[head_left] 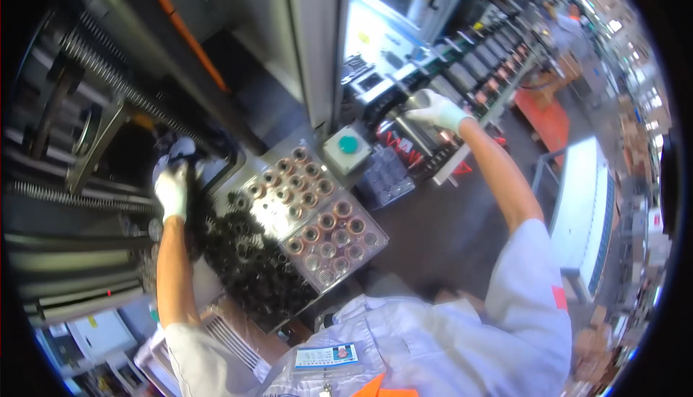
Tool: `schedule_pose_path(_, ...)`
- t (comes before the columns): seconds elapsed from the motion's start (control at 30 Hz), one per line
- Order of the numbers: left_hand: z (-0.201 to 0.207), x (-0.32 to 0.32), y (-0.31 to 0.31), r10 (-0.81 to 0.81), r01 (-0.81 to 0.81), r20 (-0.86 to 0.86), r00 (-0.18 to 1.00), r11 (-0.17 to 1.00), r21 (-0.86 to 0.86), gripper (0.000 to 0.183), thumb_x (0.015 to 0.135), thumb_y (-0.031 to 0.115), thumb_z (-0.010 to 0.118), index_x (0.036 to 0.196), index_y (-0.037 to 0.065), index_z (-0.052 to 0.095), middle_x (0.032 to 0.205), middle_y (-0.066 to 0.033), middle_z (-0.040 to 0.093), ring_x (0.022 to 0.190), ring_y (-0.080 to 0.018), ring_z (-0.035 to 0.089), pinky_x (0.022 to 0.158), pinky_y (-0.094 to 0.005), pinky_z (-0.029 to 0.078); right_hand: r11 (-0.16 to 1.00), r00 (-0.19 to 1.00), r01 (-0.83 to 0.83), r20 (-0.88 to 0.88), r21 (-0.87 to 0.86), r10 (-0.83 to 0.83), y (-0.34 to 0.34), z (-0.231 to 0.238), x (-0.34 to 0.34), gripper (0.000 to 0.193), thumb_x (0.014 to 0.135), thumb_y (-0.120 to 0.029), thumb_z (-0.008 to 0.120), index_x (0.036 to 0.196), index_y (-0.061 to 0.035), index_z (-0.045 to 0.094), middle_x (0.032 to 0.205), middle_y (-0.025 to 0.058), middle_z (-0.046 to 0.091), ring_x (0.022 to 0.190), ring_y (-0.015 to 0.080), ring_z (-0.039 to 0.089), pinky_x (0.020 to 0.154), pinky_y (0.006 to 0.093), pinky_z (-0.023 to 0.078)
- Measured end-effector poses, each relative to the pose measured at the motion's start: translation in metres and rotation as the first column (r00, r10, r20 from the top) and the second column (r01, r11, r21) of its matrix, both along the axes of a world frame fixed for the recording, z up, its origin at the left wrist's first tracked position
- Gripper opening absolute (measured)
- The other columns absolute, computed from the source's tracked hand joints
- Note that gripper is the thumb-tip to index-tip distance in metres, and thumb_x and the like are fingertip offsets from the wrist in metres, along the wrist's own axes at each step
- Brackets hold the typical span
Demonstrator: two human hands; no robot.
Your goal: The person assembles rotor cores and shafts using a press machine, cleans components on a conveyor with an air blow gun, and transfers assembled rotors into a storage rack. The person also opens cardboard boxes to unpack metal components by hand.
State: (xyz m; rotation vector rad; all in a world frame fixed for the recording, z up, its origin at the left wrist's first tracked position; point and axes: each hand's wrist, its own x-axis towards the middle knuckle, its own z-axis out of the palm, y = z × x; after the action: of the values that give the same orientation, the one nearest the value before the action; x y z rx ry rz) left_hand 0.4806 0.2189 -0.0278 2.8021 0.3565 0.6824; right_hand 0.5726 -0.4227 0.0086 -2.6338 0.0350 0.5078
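My left hand (172,193), in a white glove, reaches into the machine at the left. Its fingers curl round something dark beside a bright metal plate (213,171); what they grip is hidden. Over at the conveyor (462,76), my right hand (442,112), also gloved, has its fingers closed on a short metal cylinder (419,99). Below that hand lies a larger shiny metal cylinder (419,133). Between my arms, a clear plastic tray (369,252) holds several copper-coloured rings, with more rings (296,180) standing on the metal table behind it.
A heap of black ring-shaped parts (253,267) covers the table's left side. A box with a green push button (349,144) stands behind the rings, next to an empty clear tray (390,177). Springs (108,65) and rods crowd the machine. Another person (567,29) is far right.
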Motion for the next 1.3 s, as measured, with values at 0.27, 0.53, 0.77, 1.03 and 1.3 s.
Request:
schedule_pose_path(0.27, 0.001, -0.023, -0.032, -0.092, 0.129, -0.232, 0.968, 0.98, 0.153, 0.053, 0.094, 0.039, 0.063, 0.136, 0.008, 0.055, 0.137, -0.0264, 0.056, 0.097, -0.0411, 0.069, 0.08, -0.0456, 0.058, 0.958, 0.75, -0.281, 0.637, 0.066, 0.176, 0.052, 0.038, -0.105, 0.046, 0.09, -0.008, 0.069, 0.134, 0.0009, 0.058, 0.123, 0.0173, 0.065, 0.111, 0.0276, 0.064, 0.094, 0.0374, 0.05)
schedule_pose_path(0.53, -0.009, -0.035, 0.003, -0.111, 0.194, -0.306, 0.945, 0.946, 0.258, 0.045, 0.095, 0.023, 0.058, 0.136, 0.004, 0.053, 0.132, -0.026, 0.059, 0.094, -0.0362, 0.07, 0.078, -0.0452, 0.058, 0.714, 0.714, -0.65, 0.53, 0.261, 0.456, 0.209, 0.026, -0.186, 0.033, 0.084, -0.012, 0.075, 0.116, -0.0044, 0.068, 0.105, 0.0171, 0.069, 0.091, 0.034, 0.069, 0.081, 0.039, 0.055)
schedule_pose_path(0.77, 0.078, -0.198, 0.005, 0.026, -0.02, 0.068, 0.997, 0.996, -0.086, 0.053, 0.088, -0.001, 0.052, 0.141, 0.004, 0.052, 0.141, -0.019, 0.056, 0.114, -0.0322, 0.064, 0.102, -0.04, 0.05, 0.461, 0.44, -0.88, 0.574, 0.119, 0.691, 0.325, 0.009, -0.188, 0.033, 0.093, -0.028, 0.065, 0.122, -0.0125, 0.065, 0.104, 0.0092, 0.064, 0.088, 0.028, 0.066, 0.076, 0.0411, 0.053)
schedule_pose_path(1.03, 0.037, -0.357, 0.093, 0.258, -0.26, -0.113, 0.959, 0.966, 0.0, 0.036, 0.095, 0.011, 0.055, 0.129, 0.004, 0.062, 0.133, -0.0222, 0.06, 0.121, -0.0396, 0.058, 0.105, -0.0465, 0.046, 0.252, 0.065, -0.949, 0.662, -0.191, 0.746, 0.476, -0.026, -0.19, 0.019, 0.088, -0.023, 0.062, 0.102, -0.0104, 0.062, 0.084, 0.0113, 0.064, 0.072, 0.0303, 0.066, 0.058, 0.0425, 0.05)
schedule_pose_path(1.3, 0.039, -0.278, 0.045, -0.015, 0.023, -0.091, 0.996, 0.995, 0.097, 0.044, 0.082, 0.018, 0.074, 0.125, 0.012, 0.064, 0.126, -0.0114, 0.061, 0.115, -0.0326, 0.06, 0.1, -0.0456, 0.047, 0.385, 0.174, -0.891, 0.602, -0.241, 0.779, 0.54, -0.039, -0.21, 0.013, 0.088, -0.018, 0.056, 0.092, -0.007, 0.061, 0.083, 0.0132, 0.066, 0.073, 0.0317, 0.068, 0.061, 0.0457, 0.051)
